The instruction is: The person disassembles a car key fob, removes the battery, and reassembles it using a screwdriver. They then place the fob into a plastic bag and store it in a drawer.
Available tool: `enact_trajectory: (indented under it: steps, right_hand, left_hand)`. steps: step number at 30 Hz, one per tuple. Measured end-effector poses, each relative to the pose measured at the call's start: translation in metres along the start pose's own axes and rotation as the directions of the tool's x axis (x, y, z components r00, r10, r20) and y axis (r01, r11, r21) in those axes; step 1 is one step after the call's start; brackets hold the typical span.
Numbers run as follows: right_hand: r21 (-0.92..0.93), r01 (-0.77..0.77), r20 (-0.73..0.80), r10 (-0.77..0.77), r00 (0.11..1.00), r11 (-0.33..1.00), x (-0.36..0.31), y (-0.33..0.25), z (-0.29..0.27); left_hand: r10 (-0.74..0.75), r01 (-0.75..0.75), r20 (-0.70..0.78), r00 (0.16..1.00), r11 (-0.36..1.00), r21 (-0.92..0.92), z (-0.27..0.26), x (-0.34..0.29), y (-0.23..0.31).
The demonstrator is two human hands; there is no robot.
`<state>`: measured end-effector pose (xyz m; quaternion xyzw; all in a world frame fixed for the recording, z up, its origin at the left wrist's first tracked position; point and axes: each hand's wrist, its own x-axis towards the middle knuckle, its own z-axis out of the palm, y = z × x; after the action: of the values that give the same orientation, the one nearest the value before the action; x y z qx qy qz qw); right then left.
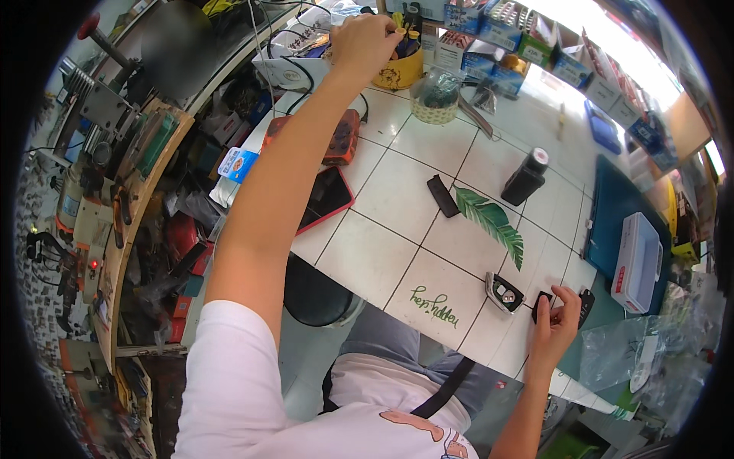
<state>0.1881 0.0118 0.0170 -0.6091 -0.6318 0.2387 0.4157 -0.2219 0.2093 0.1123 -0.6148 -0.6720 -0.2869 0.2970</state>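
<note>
My left hand (359, 47) reaches to the far edge of the table, over a round yellow tub (403, 70) full of tool handles. Its fingers are curled together among the handles; what they grip is hidden. My right hand (556, 325) rests at the near right with thumb and fingers apart, the thumb touching a small black piece (538, 303). Beyond its fingers lies a black key fob (586, 301). To its left sits an opened key fob shell (505, 293) with silvery parts inside. Farther off are a black oblong piece (443, 196) and a dark bottle (524, 180) with a pale cap.
A red-edged phone (327, 200) and an orange-black case (342, 139) lie by my left arm. A basket (434, 103) stands near the tub. On the right are a white plastic tray (638, 264) and clear bags (623, 348). Small boxes (501, 34) line the back shelf.
</note>
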Motion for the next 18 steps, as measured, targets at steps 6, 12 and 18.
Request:
enact_trajectory:
  steps: [6,12,18]
  right_hand:
    - [0.107,-0.065,-0.018,0.067,0.998,0.992,0.001,0.012,-0.002]
    - [0.105,-0.042,-0.012,0.043,0.999,0.994,0.003,0.011,-0.004]
    - [0.103,-0.032,-0.018,0.034,0.999,0.994,0.002,0.011,-0.002]
  left_hand:
    - [-0.108,0.068,0.173,0.979,0.972,0.224,0.038,0.021,0.016]
    - [-0.073,0.046,0.135,0.988,0.98,0.194,0.067,0.035,0.004]
    - [-0.107,0.107,0.01,0.994,0.994,0.027,0.068,0.035,-0.006]
